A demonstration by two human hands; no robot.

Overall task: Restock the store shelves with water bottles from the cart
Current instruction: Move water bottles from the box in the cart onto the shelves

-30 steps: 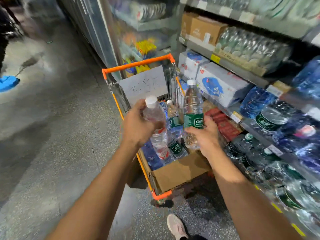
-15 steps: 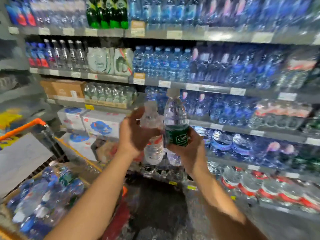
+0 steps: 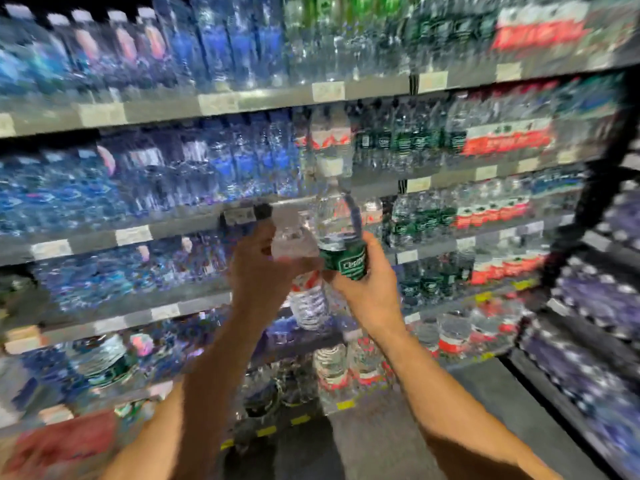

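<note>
**Two bottles raised before the shelves**

Head view, blurred: the left hand (image 3: 258, 271) has its fingers wrapped round a red-labelled bottle (image 3: 306, 294). Just beside it, the right hand (image 3: 369, 292) grips a green-labelled bottle (image 3: 341, 237), upright, in front of the stocked shelves (image 3: 221, 102).

A bottle (image 3: 341, 233) of clear, glossy plastic with a smooth green wrap is gripped in the right hand (image 3: 367, 292); a second clear plastic bottle (image 3: 306, 299), ribbed and shiny with a red and white wrap, is held in the left hand (image 3: 258, 271). Matt grey metal is seen along the shelf edges (image 3: 162, 109), where pale paper tags (image 3: 328, 91) are fixed. Finer texture is lost to blur.
</note>
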